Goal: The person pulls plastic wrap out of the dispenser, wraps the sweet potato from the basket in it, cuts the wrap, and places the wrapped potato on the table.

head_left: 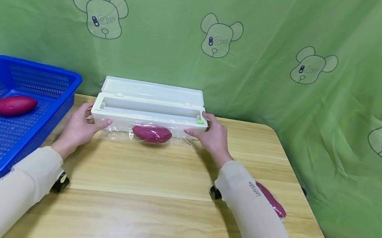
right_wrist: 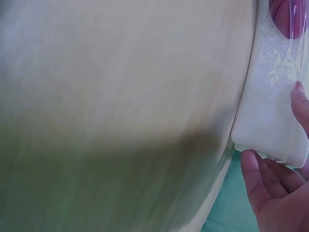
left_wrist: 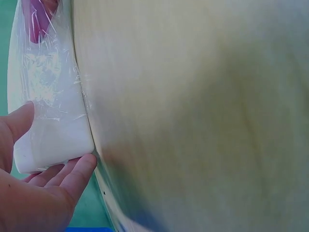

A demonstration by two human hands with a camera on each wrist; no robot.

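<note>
A long white cling film dispenser [head_left: 98,103] stands at the back of the table, its translucent lid [head_left: 152,91] raised. Clear film [head_left: 117,131] hangs over its front, and a purple sweet potato [head_left: 151,133] lies in or behind that film at the middle; which one I cannot tell. My left hand [head_left: 79,126] grips the dispenser's left end, thumb on the film-covered front and fingers round the end [left_wrist: 58,145]. At the opposite end my right hand [head_left: 215,136] holds it likewise, thumb in front. A small green slider [head_left: 200,122] sits near the right end.
On the left, a blue plastic basket [head_left: 23,153] holds another purple sweet potato [head_left: 9,105]. A film-wrapped sweet potato [head_left: 271,200] lies on the table [head_left: 135,208] at the right, partly behind my right sleeve. A green curtain [head_left: 163,51] hangs behind the table.
</note>
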